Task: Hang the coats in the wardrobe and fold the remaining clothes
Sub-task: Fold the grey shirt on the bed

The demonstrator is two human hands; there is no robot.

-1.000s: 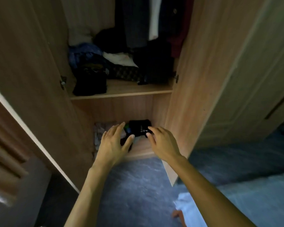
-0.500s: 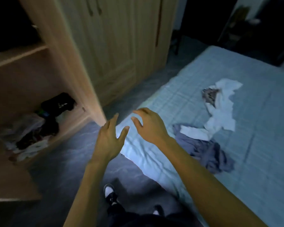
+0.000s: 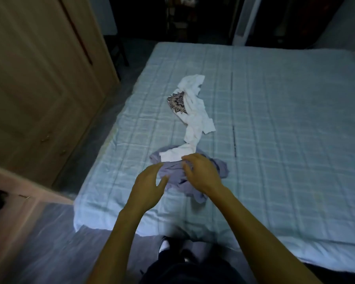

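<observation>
A crumpled grey-purple garment (image 3: 173, 175) lies near the front left corner of the bed (image 3: 275, 140). A white garment (image 3: 195, 117) with a dark patterned patch stretches away from it toward the middle of the bed, its near end lying on the grey one. My left hand (image 3: 150, 185) hovers open at the grey garment's left edge. My right hand (image 3: 201, 173) is over the grey garment with fingers spread and curled; it hides part of the cloth. Neither hand holds anything.
Closed wooden wardrobe doors (image 3: 39, 89) stand to the left of the bed. An open wardrobe door edge (image 3: 29, 193) juts in at lower left. Grey carpet (image 3: 55, 242) lies between wardrobe and bed. My feet show at the bed's front edge.
The view has swung from the open wardrobe shelf to the bed. Both hands left the dark folded item on the shelf and moved over the grey garment on the bed.
</observation>
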